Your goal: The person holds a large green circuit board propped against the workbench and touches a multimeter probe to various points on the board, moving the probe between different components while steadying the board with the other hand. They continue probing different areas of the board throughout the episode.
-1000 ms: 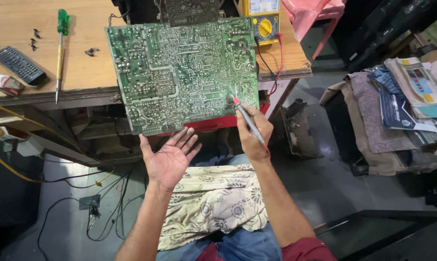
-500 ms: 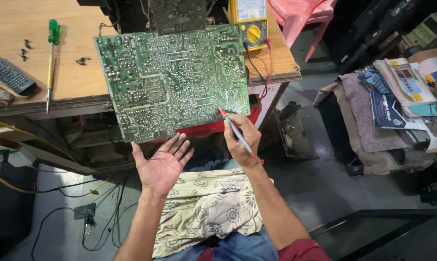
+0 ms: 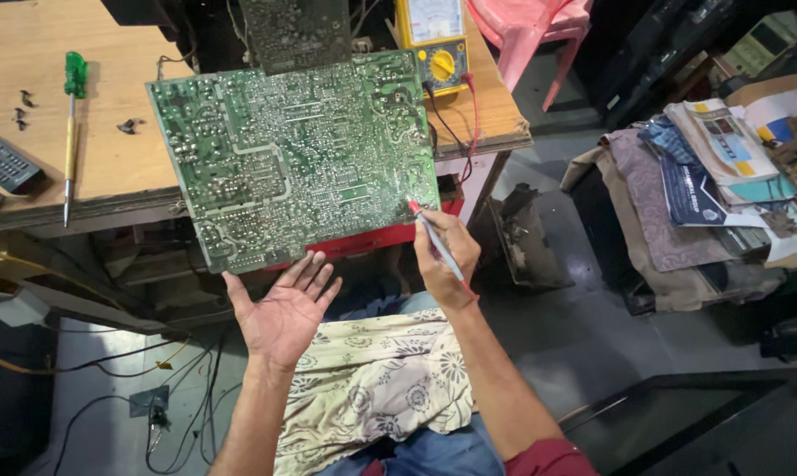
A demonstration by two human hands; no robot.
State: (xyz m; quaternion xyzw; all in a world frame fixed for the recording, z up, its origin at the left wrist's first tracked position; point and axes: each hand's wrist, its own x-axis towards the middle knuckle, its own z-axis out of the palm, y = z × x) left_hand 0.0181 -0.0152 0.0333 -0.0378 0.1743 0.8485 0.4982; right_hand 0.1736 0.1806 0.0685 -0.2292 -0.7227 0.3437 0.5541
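A large green circuit board (image 3: 292, 159) tilts, solder side up, over the front edge of a wooden bench (image 3: 107, 167). My left hand (image 3: 279, 308) is palm up with fingers spread, its fingertips touching the board's lower edge. My right hand (image 3: 447, 256) grips a red-tipped meter probe (image 3: 435, 238) like a pen, its tip on the board's lower right corner. A yellow multimeter (image 3: 433, 40) stands behind the board, with red and black leads (image 3: 455, 123) running down from it.
A green-handled screwdriver (image 3: 70, 132), a few dark screws (image 3: 24, 106) and a remote control (image 3: 2, 163) lie on the bench at left. A patterned cloth (image 3: 372, 388) covers my lap. Stacked papers and fabric (image 3: 715, 176) sit at right; cables (image 3: 107, 388) trail on the floor.
The board, bench and both hands sit a little lower and further right in view. The probe tip stays at the board's lower right corner, and my left hand stays open under the edge.
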